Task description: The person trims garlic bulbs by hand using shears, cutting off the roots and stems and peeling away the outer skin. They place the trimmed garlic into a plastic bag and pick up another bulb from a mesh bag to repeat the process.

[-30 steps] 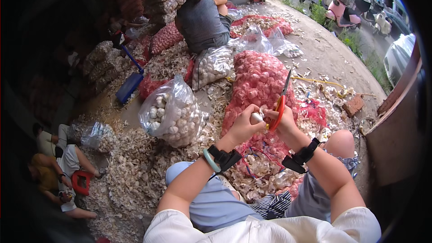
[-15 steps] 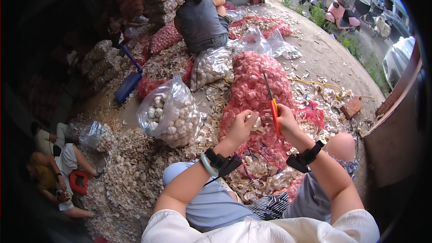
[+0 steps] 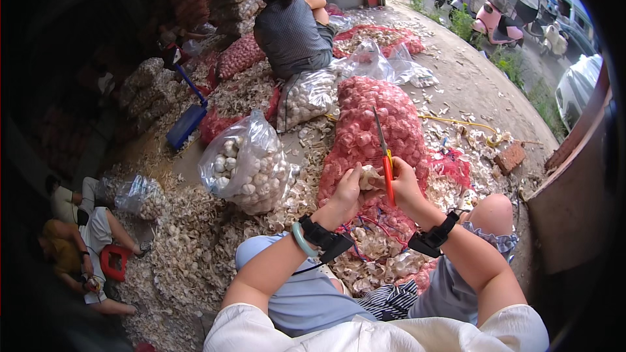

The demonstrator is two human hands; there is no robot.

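Note:
My left hand (image 3: 347, 193) is closed round a pale garlic bulb (image 3: 369, 176), partly hidden by the fingers. Close beside it, my right hand (image 3: 405, 186) grips scissors (image 3: 389, 168) with red and yellow handles, blades pointing up and away from me. Fingers of the right hand come up to the bulb; whether they touch it I cannot tell. Beyond both hands stands a full red mesh sack of garlic (image 3: 378, 114). Loose garlic skins (image 3: 375, 248) and a slack part of red netting lie under my wrists, between my knees.
A clear plastic bag of trimmed bulbs (image 3: 251, 176) stands left of the sack. Farther off are a blue dustpan (image 3: 187, 125), a seated person (image 3: 290, 32) and stacked sacks (image 3: 238, 3). Skins cover the floor at left, near two people and a red stool (image 3: 114, 262). A brick (image 3: 510, 156) lies right.
My right hand and the scissors have shifted slightly left and down, nearer my left hand. The left hand has turned a little and still holds the bulb.

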